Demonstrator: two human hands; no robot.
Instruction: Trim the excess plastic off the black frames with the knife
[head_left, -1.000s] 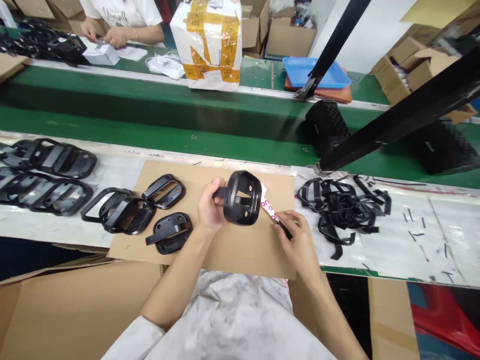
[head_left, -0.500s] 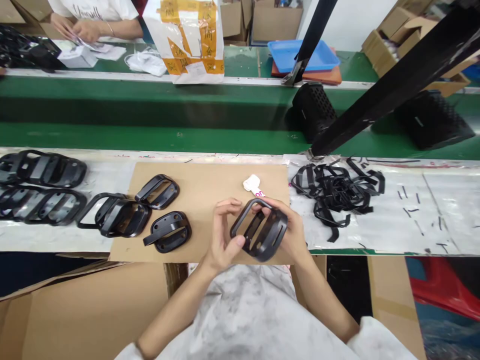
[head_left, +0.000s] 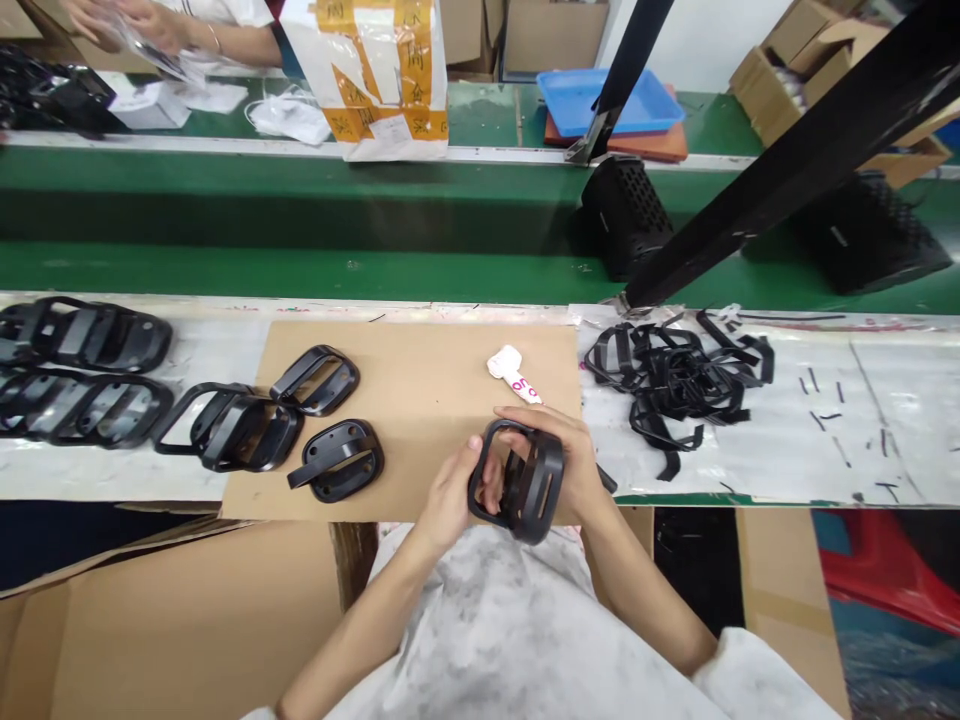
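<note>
Both my hands grip one black plastic frame part [head_left: 525, 485] at the near edge of a cardboard sheet [head_left: 420, 380]. My left hand [head_left: 450, 495] holds its left rim, fingers curled. My right hand [head_left: 566, 450] wraps over its right side, and a dark tool tip sticks out from under that hand. A white tool with pink marks [head_left: 514, 372] lies on the cardboard just beyond my hands. Three similar black parts [head_left: 337, 460] rest on the left half of the sheet.
More black frames [head_left: 82, 370] lie in rows at the far left. A heap of black trimmed strips [head_left: 675, 385] sits to the right. Behind runs a green conveyor [head_left: 300, 230] carrying black perforated housings [head_left: 626, 225]. Another person's hands [head_left: 157, 30] are busy across it. An open carton [head_left: 165, 610] stands below left.
The part has come down from mid-air to the cardboard's near edge and turned on edge. My right hand left the white tool and joined the left on the part.
</note>
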